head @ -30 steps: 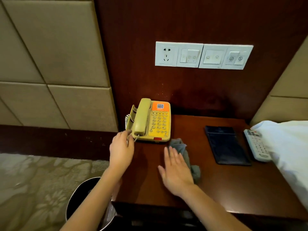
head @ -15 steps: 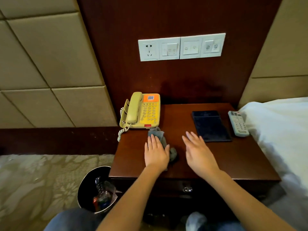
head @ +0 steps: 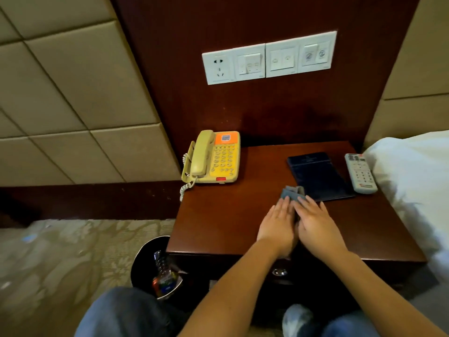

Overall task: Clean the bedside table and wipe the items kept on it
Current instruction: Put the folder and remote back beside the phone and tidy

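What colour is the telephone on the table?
The telephone is pale yellow with an orange label, seen in the head view.

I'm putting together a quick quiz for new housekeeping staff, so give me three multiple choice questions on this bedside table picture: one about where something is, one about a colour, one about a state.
1. Where on the table is the remote?
A) far left edge
B) right of the folder, next to the bed
C) front centre

2. What colour is the phone?
A) black
B) white
C) yellow

3. How is the handset?
A) resting on the phone
B) lifted in the air
C) lying on the table

Answers:
1 B, it lies between the folder and the bed.
2 C, its body is plainly yellow.
3 A, it sits in place along the phone's left side.
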Demonstrator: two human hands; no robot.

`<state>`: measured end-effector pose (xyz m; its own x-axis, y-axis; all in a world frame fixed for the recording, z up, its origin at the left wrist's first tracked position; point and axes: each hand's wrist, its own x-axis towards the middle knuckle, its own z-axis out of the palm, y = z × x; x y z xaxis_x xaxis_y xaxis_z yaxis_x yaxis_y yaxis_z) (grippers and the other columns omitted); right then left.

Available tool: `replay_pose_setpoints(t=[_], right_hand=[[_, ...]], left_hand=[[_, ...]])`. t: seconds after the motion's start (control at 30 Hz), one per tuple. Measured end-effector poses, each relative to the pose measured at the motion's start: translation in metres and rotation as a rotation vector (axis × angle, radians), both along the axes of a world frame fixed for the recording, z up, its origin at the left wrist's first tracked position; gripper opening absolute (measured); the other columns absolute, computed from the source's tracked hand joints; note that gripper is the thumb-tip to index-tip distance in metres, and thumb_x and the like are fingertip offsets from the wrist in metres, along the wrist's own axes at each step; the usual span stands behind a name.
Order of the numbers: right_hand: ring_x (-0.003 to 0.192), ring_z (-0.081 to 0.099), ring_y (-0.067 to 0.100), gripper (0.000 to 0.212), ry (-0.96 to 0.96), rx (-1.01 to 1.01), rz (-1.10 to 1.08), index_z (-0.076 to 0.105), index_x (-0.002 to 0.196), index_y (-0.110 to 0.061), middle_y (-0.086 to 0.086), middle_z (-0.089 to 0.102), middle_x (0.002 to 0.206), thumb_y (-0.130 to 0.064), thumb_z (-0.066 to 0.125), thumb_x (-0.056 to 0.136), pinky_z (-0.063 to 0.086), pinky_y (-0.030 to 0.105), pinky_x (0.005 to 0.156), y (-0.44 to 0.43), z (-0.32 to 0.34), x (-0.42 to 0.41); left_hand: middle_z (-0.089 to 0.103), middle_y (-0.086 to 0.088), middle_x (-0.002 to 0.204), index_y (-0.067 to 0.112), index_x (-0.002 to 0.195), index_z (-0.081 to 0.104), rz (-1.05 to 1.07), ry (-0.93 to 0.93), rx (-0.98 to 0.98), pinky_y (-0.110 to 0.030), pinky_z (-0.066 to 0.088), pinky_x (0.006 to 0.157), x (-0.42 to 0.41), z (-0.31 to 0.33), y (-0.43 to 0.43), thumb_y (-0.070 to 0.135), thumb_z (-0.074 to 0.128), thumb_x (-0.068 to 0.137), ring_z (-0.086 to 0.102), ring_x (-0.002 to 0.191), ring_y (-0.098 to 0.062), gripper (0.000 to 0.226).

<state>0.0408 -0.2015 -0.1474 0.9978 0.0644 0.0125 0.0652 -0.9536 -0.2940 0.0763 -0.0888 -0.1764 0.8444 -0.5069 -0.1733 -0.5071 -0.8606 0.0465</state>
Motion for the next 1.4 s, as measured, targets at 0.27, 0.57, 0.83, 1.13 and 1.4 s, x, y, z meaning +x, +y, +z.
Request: replay_pose_setpoints(t=[0.27,0.57,0.83,1.13,1.4], right_hand=[[0.148,0.007,0.015,0.046,-0.016,0.071,0.036,0.030,0.149,-0.015,0.000,0.021,0.158,-0.020,0.031,0.103,0.001,0.035,0.120,0.031,0.001,-0.005],[0.147,0.009,0.015,0.044,-0.049,0.135,-0.031,0.037,0.146,-0.017,0.001,0.026,0.156,-0.019,0.035,0.102,0.002,0.035,0.119,0.016,0.000,-0.017],[0.147,0.013,0.017,0.042,-0.051,0.148,-0.115,0.043,0.143,-0.015,0.003,0.031,0.154,-0.017,0.036,0.101,0.004,0.040,0.119,-0.027,0.007,-0.019],[0.143,0.025,0.024,0.041,-0.121,0.076,-0.191,0.052,0.135,-0.011,0.010,0.043,0.146,-0.008,0.045,0.095,0.010,0.045,0.117,-0.057,-0.002,-0.036],[0.146,0.017,0.020,0.042,-0.093,-0.048,-0.120,0.044,0.141,-0.015,0.004,0.035,0.152,-0.017,0.039,0.099,0.008,0.045,0.118,-0.025,0.013,-0.022]], left_hand=[[-0.007,-0.010,0.160,0.006,0.151,-0.002,0.383,-0.041,0.016,-0.033,0.000,0.120,0.020,0.012,0.180,0.031,0.014,0.103,-0.006,0.147,-0.019,0.057],[-0.006,-0.014,0.159,0.002,0.151,-0.001,0.634,-0.005,-0.035,-0.037,0.002,0.120,0.017,0.006,0.206,0.035,0.018,0.102,-0.003,0.148,-0.023,0.062],[0.001,-0.019,0.158,-0.001,0.150,0.002,0.402,-0.068,-0.061,-0.039,0.007,0.118,-0.008,0.009,0.051,0.041,0.023,0.100,0.002,0.147,-0.030,0.068],[-0.001,-0.011,0.160,0.005,0.152,0.004,-0.138,-0.039,-0.075,-0.032,-0.004,0.117,-0.049,0.000,-0.032,0.042,0.007,0.100,-0.003,0.148,-0.021,0.063],[-0.005,-0.007,0.159,0.008,0.151,-0.001,0.067,-0.114,0.012,-0.027,-0.010,0.115,-0.031,0.001,0.133,0.048,-0.011,0.089,-0.007,0.147,-0.016,0.074]])
